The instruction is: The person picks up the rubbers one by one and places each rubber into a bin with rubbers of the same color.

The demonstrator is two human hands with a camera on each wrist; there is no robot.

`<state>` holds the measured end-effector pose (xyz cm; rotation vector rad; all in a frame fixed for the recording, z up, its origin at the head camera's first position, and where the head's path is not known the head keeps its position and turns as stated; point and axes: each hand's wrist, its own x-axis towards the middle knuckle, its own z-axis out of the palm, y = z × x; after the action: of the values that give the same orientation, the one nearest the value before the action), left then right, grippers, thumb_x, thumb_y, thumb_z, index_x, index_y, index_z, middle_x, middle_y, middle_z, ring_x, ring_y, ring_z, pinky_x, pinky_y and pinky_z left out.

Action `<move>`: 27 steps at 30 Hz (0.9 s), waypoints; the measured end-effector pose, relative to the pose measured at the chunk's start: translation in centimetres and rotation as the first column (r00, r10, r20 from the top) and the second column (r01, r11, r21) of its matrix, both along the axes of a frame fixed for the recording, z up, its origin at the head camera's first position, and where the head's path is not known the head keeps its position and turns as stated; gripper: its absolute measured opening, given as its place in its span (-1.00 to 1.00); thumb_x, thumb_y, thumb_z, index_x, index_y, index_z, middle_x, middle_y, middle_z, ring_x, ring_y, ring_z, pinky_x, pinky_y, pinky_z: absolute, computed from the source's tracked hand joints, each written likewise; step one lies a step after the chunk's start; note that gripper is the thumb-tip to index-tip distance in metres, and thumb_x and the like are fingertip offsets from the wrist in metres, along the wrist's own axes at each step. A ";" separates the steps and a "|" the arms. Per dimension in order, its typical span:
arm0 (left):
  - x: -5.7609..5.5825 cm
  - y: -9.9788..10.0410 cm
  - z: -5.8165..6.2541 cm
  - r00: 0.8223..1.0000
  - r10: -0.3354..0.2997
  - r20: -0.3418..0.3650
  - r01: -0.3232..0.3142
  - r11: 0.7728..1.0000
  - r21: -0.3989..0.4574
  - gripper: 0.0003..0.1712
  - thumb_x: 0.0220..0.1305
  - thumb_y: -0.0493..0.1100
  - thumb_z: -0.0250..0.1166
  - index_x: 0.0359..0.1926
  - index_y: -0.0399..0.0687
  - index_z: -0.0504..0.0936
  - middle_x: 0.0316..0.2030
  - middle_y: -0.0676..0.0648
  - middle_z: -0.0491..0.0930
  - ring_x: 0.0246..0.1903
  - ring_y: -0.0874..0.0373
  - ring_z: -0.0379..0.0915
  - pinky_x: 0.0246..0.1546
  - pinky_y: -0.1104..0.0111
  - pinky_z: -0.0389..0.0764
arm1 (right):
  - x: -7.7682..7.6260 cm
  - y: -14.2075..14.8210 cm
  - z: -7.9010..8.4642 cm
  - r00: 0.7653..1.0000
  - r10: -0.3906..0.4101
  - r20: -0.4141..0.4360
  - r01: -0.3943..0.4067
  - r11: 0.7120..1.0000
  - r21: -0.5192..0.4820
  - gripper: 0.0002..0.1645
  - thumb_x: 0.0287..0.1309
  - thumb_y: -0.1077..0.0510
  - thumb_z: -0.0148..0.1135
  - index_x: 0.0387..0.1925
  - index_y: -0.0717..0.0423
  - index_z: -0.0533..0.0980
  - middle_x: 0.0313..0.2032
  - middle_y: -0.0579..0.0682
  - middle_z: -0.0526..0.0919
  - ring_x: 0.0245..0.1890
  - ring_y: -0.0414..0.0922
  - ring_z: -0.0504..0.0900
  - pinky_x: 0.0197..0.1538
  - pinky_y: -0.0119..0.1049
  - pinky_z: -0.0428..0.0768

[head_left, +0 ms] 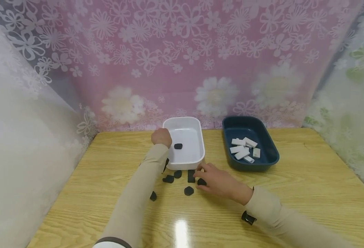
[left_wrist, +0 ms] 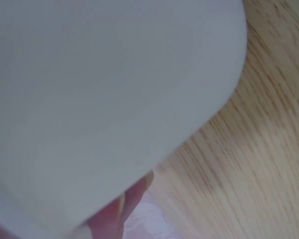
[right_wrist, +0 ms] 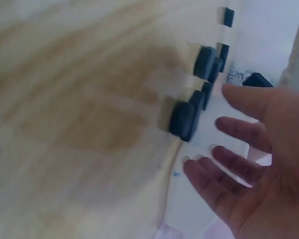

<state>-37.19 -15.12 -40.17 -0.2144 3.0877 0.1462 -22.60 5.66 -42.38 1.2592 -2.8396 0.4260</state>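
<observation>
My left hand (head_left: 161,137) is at the left rim of a white plastic bin (head_left: 190,155), its fingers bent and holding the bin's edge. In the left wrist view its fingertips (left_wrist: 139,188) show past the white wall, the rest hidden. One small black piece (head_left: 178,146) lies inside the bin. My right hand (head_left: 220,182) hovers with spread, loosely bent fingers over a rounded black piece (head_left: 202,182) and beside a rectangular one (head_left: 191,176). The right wrist view shows a gap between these fingers and the black pieces (right_wrist: 184,119).
A dark blue bin (head_left: 272,156) with several white blocks (head_left: 242,154) stands to the right on the wooden table (head_left: 300,179). More black pieces lie before the white bin, including a hexagonal one (head_left: 189,190). A flowered curtain (head_left: 182,69) hangs behind.
</observation>
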 end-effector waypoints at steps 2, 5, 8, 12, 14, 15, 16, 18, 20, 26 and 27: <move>0.1 0.0 0.0 1.000 -0.002 -0.005 0.002 1.000 0.007 -0.76 0.37 -0.21 0.07 -0.18 -0.19 0.65 -0.36 -0.12 0.64 -0.42 0.08 0.59 -0.50 0.31 0.57 | 0.1 -0.1 -0.4 0.999 -0.023 0.046 0.023 1.000 0.004 -0.68 0.18 0.09 0.31 -0.05 0.12 0.56 -0.11 0.02 0.47 -0.18 -0.10 0.50 -0.17 -0.20 0.55; 0.3 0.1 0.0 1.000 -0.015 -0.011 0.015 1.000 0.014 -0.77 0.36 -0.21 0.08 -0.19 -0.20 0.65 -0.38 -0.12 0.63 -0.45 0.09 0.58 -0.53 0.32 0.55 | 0.2 -0.2 -0.8 0.995 -0.044 0.092 0.045 0.999 -0.007 -0.76 0.14 0.19 0.33 -0.13 0.12 0.57 -0.19 -0.02 0.48 -0.24 -0.13 0.51 -0.18 -0.21 0.54; 0.2 0.1 0.0 1.000 -0.018 -0.005 0.019 1.000 0.015 -0.77 0.36 -0.21 0.08 -0.18 -0.20 0.65 -0.39 -0.12 0.63 -0.47 0.10 0.58 -0.54 0.32 0.55 | 0.3 -0.3 -1.0 0.992 -0.057 0.111 0.061 0.998 -0.030 -0.78 0.09 0.27 0.35 -0.19 0.12 0.56 -0.26 -0.04 0.47 -0.30 -0.16 0.49 -0.20 -0.23 0.52; 0.0 -0.1 -0.3 1.000 -0.005 0.004 0.005 1.000 0.011 -0.77 0.37 -0.21 0.08 -0.17 -0.19 0.65 -0.38 -0.10 0.63 -0.45 0.10 0.58 -0.52 0.31 0.57 | 0.5 -0.5 -1.0 0.990 -0.080 0.119 0.087 0.995 -0.050 -0.79 0.08 0.29 0.35 -0.21 0.12 0.56 -0.29 -0.04 0.46 -0.35 -0.17 0.46 -0.23 -0.24 0.51; -0.2 -0.1 -0.4 1.000 -0.001 -0.001 0.001 1.000 0.017 -0.77 0.37 -0.21 0.08 -0.17 -0.19 0.65 -0.37 -0.10 0.63 -0.42 0.09 0.59 -0.50 0.30 0.58 | 0.5 -0.6 -0.9 0.989 -0.092 0.117 0.098 0.994 -0.050 -0.79 0.08 0.30 0.34 -0.21 0.11 0.57 -0.29 -0.04 0.46 -0.36 -0.17 0.46 -0.24 -0.24 0.51; -0.3 -0.1 -0.4 1.000 -0.001 -0.004 0.001 1.000 0.021 -0.77 0.36 -0.21 0.08 -0.18 -0.18 0.65 -0.36 -0.10 0.63 -0.41 0.09 0.59 -0.49 0.29 0.59 | 0.6 -0.6 -0.9 0.988 -0.099 0.117 0.105 0.993 -0.048 -0.80 0.08 0.30 0.34 -0.21 0.11 0.57 -0.29 -0.05 0.46 -0.36 -0.17 0.46 -0.24 -0.24 0.51; -0.3 -0.2 -0.4 1.000 -0.002 -0.007 0.002 1.000 0.023 -0.77 0.36 -0.21 0.08 -0.18 -0.18 0.65 -0.36 -0.10 0.64 -0.40 0.08 0.59 -0.48 0.29 0.59 | 0.6 -0.7 -0.9 0.987 -0.106 0.119 0.111 0.993 -0.044 -0.80 0.09 0.30 0.33 -0.21 0.11 0.57 -0.29 -0.05 0.46 -0.36 -0.16 0.46 -0.23 -0.23 0.51; -0.4 -0.2 -0.5 1.000 -0.002 -0.010 0.002 1.000 0.028 -0.77 0.36 -0.21 0.08 -0.18 -0.18 0.65 -0.34 -0.10 0.64 -0.38 0.07 0.60 -0.46 0.28 0.60 | 0.6 -0.7 -0.9 0.986 -0.111 0.122 0.117 0.992 -0.043 -0.79 0.08 0.32 0.33 -0.21 0.11 0.57 -0.29 -0.05 0.47 -0.34 -0.15 0.48 -0.21 -0.22 0.52; -0.5 -0.3 -0.5 1.000 0.002 -0.011 -0.002 1.000 0.028 -0.77 0.37 -0.20 0.08 -0.18 -0.18 0.65 -0.34 -0.10 0.65 -0.37 0.07 0.60 -0.45 0.27 0.61 | 0.6 -0.7 -0.9 0.986 -0.107 0.125 0.114 0.992 -0.056 -0.79 0.06 0.34 0.33 -0.22 0.12 0.58 -0.28 -0.04 0.49 -0.32 -0.13 0.50 -0.19 -0.19 0.53; -0.5 -0.1 -0.4 1.000 0.013 -0.011 -0.013 1.000 0.020 -0.76 0.38 -0.20 0.07 -0.15 -0.19 0.65 -0.33 -0.10 0.65 -0.38 0.09 0.60 -0.48 0.30 0.60 | 0.5 -0.2 -0.9 0.986 -0.084 0.142 0.100 0.989 -0.105 -0.75 0.00 0.42 0.30 -0.23 0.16 0.60 -0.23 0.00 0.57 -0.23 -0.07 0.56 -0.11 -0.14 0.54; -0.6 -0.1 -0.3 1.000 0.013 -0.008 -0.013 1.000 0.021 -0.76 0.38 -0.20 0.07 -0.14 -0.19 0.64 -0.32 -0.10 0.65 -0.37 0.09 0.60 -0.47 0.30 0.60 | 0.5 0.0 -1.0 0.985 -0.085 0.151 0.102 0.989 -0.109 -0.75 0.01 0.41 0.30 -0.22 0.16 0.60 -0.22 -0.01 0.58 -0.21 -0.07 0.56 -0.10 -0.14 0.53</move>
<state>-37.78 -15.22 -40.49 -0.2341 3.0918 0.1799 -22.12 5.62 -43.33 1.1136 -2.9268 0.6968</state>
